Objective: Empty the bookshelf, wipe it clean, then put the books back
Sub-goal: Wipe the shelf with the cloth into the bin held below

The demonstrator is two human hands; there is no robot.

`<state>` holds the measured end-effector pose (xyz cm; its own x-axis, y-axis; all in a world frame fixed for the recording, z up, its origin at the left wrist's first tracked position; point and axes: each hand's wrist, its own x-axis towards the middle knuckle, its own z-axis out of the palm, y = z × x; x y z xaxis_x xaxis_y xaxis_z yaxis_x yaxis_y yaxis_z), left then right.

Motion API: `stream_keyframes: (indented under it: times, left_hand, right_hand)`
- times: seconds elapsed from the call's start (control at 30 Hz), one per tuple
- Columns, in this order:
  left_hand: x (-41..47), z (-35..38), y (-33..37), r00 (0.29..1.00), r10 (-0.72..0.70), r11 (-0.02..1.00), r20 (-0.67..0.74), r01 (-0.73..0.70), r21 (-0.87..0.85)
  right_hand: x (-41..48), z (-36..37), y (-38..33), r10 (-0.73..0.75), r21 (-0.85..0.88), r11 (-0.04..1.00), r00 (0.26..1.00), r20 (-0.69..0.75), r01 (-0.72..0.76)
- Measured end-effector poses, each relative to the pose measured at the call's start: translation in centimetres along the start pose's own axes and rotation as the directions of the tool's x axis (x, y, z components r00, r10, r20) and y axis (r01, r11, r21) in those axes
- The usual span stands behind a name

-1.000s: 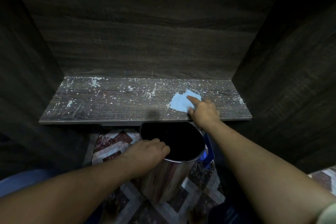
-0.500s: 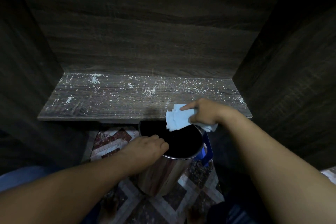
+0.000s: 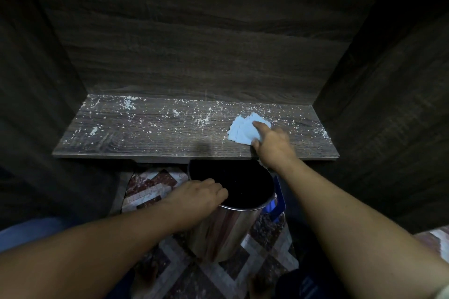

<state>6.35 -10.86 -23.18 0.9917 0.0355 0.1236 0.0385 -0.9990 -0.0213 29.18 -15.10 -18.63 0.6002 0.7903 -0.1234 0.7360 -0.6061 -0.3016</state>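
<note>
Head view, right hand (image 3: 273, 147) pressing cloth (image 3: 242, 129), left hand (image 3: 196, 198) gripping bin (image 3: 226, 233)

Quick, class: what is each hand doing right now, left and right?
Left hand: grips the rim of the metal bin.
Right hand: open, pressing the blue cloth on the shelf.

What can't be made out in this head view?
Head view only:
Inside of the shiny steel bin: black shadow, contents unreadable.
Blue plastic object: mostly hidden behind the bin and right forearm.
Left hand fingertips: hidden over the bin's rim.
Books: none in frame.
</note>
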Motion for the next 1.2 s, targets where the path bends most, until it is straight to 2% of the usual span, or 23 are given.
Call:
stream_keyframes:
  times: [0.17,0.47,0.53,0.6,0.77,0.83,0.9,1.0,1.2]
  left_hand:
    - [-0.1,0.1,0.1,1.000,-0.012,1.000,0.009,0.012,0.008]
    - [-0.4,0.3,0.1,1.000,0.014,0.999,0.008,-0.014,0.029]
    - [-0.4,0.3,0.0,1.000,0.019,1.000,0.004,-0.020,0.022]
    - [-0.3,0.2,0.0,1.000,0.019,1.000,-0.005,-0.019,0.020]
    - [-0.1,0.2,0.1,0.999,0.021,1.000,-0.033,-0.021,0.010]
    - [-0.2,0.2,0.1,0.999,0.017,1.000,-0.038,-0.017,0.002]
    - [-0.2,0.2,0.1,0.999,0.017,1.000,-0.036,-0.017,0.013]
    - [-0.1,0.2,0.1,0.999,0.017,0.999,-0.033,-0.016,0.032]
    - [-0.1,0.3,0.1,1.000,0.013,0.999,-0.024,-0.012,0.031]
  right_hand:
    - [-0.5,0.3,-0.7,-0.102,-0.116,0.986,0.987,0.126,0.117]
    - [-1.1,-2.4,-1.4,-0.205,-0.077,0.966,0.913,0.352,0.247]
    - [-1.3,-3.3,-1.1,-0.210,-0.051,0.969,0.917,0.339,0.240]
    - [-1.0,-3.8,-0.5,-0.192,-0.025,0.979,0.950,0.245,0.204]
    - [0.5,-3.0,2.0,0.017,-0.048,0.999,1.000,-0.004,-0.017]
    - [0.7,-2.4,2.7,0.131,-0.090,0.987,0.991,-0.024,-0.133]
    - [0.5,-1.8,2.7,0.199,-0.142,0.971,0.980,0.030,-0.193]
    - [-0.1,-1.1,1.7,0.175,-0.195,0.969,0.979,0.104,-0.153]
    - [-1.1,-0.4,-0.2,-0.037,-0.210,0.974,0.977,0.209,0.081]
